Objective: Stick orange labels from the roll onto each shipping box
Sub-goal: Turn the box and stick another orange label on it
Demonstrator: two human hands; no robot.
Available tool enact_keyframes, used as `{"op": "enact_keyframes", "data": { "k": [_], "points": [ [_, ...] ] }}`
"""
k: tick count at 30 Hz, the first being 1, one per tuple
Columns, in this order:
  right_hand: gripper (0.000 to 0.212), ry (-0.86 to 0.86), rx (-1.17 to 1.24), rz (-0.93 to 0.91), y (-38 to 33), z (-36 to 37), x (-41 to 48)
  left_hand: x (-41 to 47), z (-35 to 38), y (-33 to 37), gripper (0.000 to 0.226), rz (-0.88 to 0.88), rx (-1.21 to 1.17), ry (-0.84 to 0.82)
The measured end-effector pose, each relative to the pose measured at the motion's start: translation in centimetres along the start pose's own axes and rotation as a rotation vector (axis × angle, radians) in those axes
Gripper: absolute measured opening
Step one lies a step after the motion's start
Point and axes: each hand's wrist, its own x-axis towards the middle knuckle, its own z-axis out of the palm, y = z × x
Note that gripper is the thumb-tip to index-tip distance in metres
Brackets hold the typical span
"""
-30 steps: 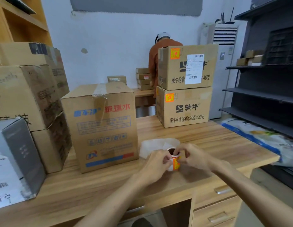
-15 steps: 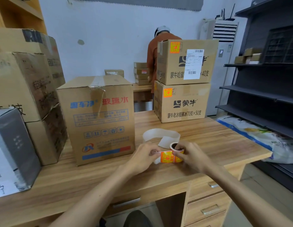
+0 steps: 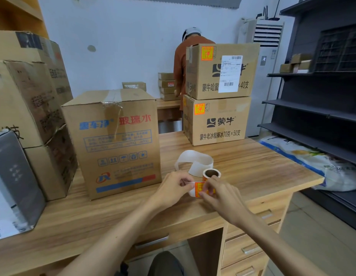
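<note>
Orange labels are seen on the two stacked brown cardboard boxes [image 3: 218, 120] far right; the tall blue-printed cardboard box [image 3: 115, 142] near left shows none. An orange label [image 3: 200, 189] is pinched by the left hand [image 3: 173, 189] and right hand [image 3: 218, 194] beside the small label roll [image 3: 211, 173] on the wooden worktop [image 3: 252, 168].

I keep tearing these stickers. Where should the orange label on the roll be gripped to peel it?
Probably pinch the orange label at its free left edge, coming from the left, where the left hand holds the white backing strip. The right hand steadies the label roll, so peeling leftward looks safest.
</note>
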Motion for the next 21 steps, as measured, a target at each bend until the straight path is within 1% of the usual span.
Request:
{"op": "enact_keyframes", "data": {
  "k": [6, 10, 18, 21],
  "points": [
    [0.021, 0.025, 0.07, 0.08, -0.48, 0.6, 0.06, -0.34, -0.29, 0.91, 0.014, 0.021, -0.044, -0.082],
    [0.025, 0.044, 0.101, 0.121, -0.78, 0.61, 0.3, -0.6, -0.38, 1.05, 0.017, 0.012, -0.087, -0.09],
    [0.024, 0.082, 0.107, 0.133, -0.8, 0.6, 0.6, -0.47, -0.67, 0.42, 0.021, -0.001, -0.159, -0.151],
    [0.022, 0.077, 0.094, 0.116, -0.8, 0.55, 0.53, -0.34, -0.54, 0.08, 0.022, -0.005, -0.152, -0.159]
  ]
}}
